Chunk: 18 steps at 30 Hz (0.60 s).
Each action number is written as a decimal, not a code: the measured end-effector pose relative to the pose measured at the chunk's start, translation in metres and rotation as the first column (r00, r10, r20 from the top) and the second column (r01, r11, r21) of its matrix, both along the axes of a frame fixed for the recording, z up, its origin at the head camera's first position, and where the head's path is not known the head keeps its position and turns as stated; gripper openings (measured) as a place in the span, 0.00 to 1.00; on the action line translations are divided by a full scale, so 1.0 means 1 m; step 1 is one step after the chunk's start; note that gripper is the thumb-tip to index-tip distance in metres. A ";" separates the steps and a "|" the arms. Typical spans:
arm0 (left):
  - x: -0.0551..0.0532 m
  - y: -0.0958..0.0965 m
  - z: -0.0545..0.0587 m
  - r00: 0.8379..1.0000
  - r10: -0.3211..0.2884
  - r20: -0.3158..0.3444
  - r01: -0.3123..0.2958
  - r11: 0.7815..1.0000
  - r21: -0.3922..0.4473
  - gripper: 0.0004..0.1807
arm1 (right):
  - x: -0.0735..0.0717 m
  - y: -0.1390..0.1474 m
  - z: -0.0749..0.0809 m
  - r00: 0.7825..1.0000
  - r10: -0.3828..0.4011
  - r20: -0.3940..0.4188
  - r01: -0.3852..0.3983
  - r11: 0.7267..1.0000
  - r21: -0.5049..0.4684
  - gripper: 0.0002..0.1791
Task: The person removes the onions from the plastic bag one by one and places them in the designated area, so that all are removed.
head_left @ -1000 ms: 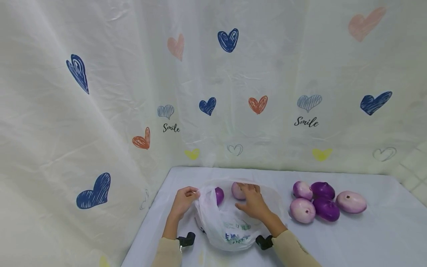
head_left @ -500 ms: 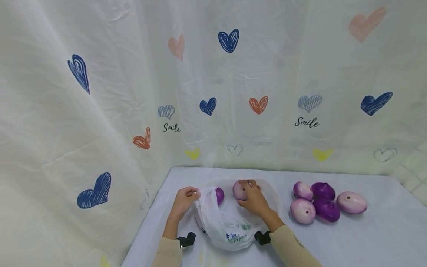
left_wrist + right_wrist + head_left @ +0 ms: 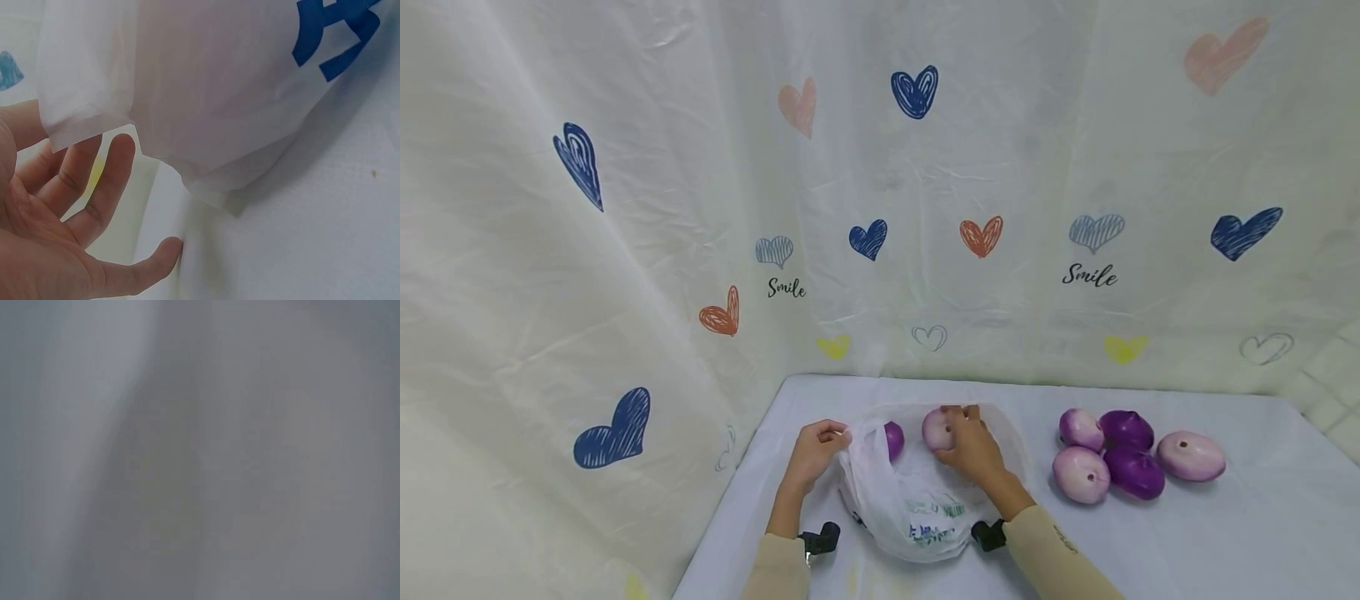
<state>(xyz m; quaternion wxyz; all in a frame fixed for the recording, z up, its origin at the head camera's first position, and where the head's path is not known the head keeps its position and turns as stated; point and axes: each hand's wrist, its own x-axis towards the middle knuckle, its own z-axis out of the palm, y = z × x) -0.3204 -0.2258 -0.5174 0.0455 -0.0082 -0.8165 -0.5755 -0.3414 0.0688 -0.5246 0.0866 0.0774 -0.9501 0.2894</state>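
A white plastic bag [image 3: 910, 517] with green and blue print lies with its mouth spread on the table. My left hand [image 3: 815, 450] pinches the bag's left rim between thumb and forefinger; in the left wrist view its other fingers [image 3: 112, 181] are spread below the plastic. Inside the mouth, my right hand [image 3: 973, 446] grips a pale purple onion [image 3: 936, 429], fingers curled over its right side. A darker purple onion [image 3: 893, 440] shows at the left of the bag's opening, partly covered by plastic. The right wrist view is only a grey blur.
To the right of the bag sit several onions in a group, among them a dark purple onion [image 3: 1135, 471] and a pale onion [image 3: 1191, 456]. A white cloth covers the table [image 3: 1240, 533]. Behind it hangs a white curtain [image 3: 1022, 167] printed with hearts.
My right hand has closed its fingers round the pale onion in the bag, which has shifted very slightly. The left hand stays at the bag's rim.
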 end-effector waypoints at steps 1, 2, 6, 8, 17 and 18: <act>0.000 0.000 0.000 1.000 0.001 0.001 -0.001 1.000 0.000 0.11 | 0.001 0.001 0.001 1.000 0.004 0.000 -0.004 1.000 0.004 0.43; 0.000 0.000 0.000 1.000 0.002 0.002 -0.002 1.000 0.002 0.11 | 0.003 0.001 0.002 1.000 0.012 -0.004 -0.012 1.000 0.007 0.43; 0.000 0.001 0.001 1.000 0.005 0.010 -0.005 1.000 0.002 0.10 | 0.012 0.005 0.005 0.999 0.054 0.000 -0.054 0.998 -0.013 0.43; 0.000 0.001 0.001 1.000 0.011 0.016 -0.011 1.000 0.003 0.10 | 0.018 0.006 0.007 0.997 0.079 0.002 -0.079 0.996 -0.039 0.44; -0.001 0.001 0.000 0.999 0.024 0.028 -0.024 1.000 -0.009 0.09 | 0.047 0.013 0.023 0.989 0.151 -0.009 -0.150 0.973 -0.177 0.43; -0.001 0.001 0.000 0.999 0.024 0.031 -0.024 1.000 -0.003 0.09 | 0.050 0.015 0.025 0.987 0.158 -0.010 -0.157 0.969 -0.190 0.43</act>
